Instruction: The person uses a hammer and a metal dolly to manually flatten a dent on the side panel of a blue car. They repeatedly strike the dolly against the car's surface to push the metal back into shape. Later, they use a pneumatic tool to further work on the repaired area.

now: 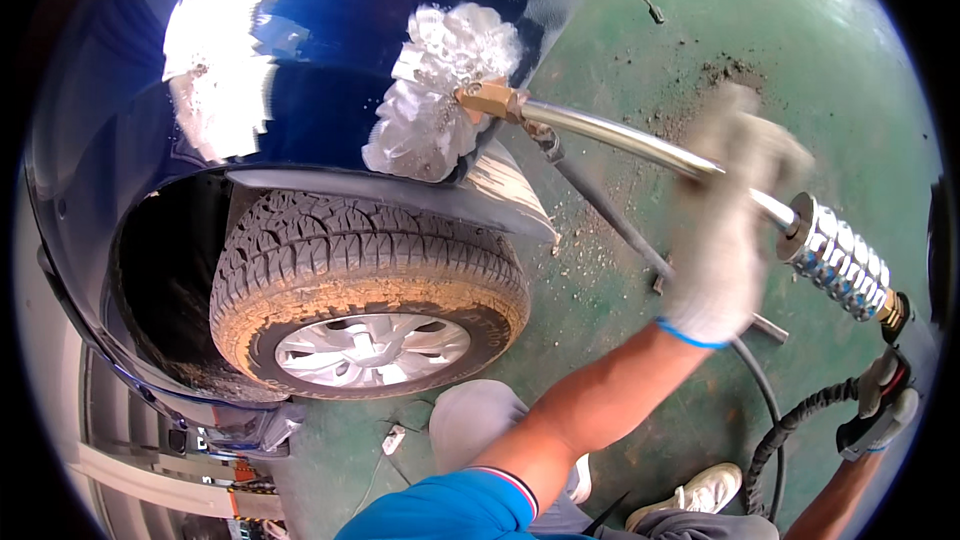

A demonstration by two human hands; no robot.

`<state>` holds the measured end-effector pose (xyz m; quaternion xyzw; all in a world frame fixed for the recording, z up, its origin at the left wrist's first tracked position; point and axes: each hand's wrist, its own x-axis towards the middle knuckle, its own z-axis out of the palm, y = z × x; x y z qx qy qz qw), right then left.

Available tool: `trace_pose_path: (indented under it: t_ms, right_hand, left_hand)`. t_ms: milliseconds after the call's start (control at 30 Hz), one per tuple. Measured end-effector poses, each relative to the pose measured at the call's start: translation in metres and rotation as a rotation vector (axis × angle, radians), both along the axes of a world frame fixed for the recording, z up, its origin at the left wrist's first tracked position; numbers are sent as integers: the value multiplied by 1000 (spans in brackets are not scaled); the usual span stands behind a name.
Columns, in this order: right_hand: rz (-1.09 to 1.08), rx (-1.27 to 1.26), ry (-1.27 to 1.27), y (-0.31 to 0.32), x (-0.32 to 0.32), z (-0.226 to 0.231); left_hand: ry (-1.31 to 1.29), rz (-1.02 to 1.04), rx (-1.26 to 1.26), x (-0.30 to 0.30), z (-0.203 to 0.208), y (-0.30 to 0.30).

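A slide hammer dent puller [620, 140] reaches from the car panel toward the right edge of the view. Its copper-coloured tip [490, 100] meets a bare-metal patch [425, 130] on the dark blue panel [330, 105]. My left hand [735, 190], in a whitish glove with a blue cuff, crosses over the shiny rod; motion smears its fingers, so its grip is unclear. A ribbed chrome weight [835, 258] sits on the rod to the right of that hand. My right hand [885, 400], also gloved, is closed round the puller's dark handle at the far right.
Below the panel is a muddy tire [370, 270] with a silver wheel [370, 340]. Another ground patch [220, 65] shines at left. A thick black cable [780, 440] runs beside my shoe [690, 495]. Grit and a grey bar [610, 210] lie over the green floor [620, 340].
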<state>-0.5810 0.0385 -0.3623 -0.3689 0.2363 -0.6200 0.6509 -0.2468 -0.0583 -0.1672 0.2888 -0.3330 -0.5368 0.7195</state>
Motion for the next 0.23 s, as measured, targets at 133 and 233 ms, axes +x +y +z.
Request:
trace_pose_path:
  t_ms: [133, 233]
  right_hand:
    - [-33, 1, -41, 0, 5, 3]
    - [-38, -54, -45, 2, -4, 8]
  left_hand:
    - [436, -148, -35, 69, 43, -10]
    - [506, -448, -169, 76, 38, -26]
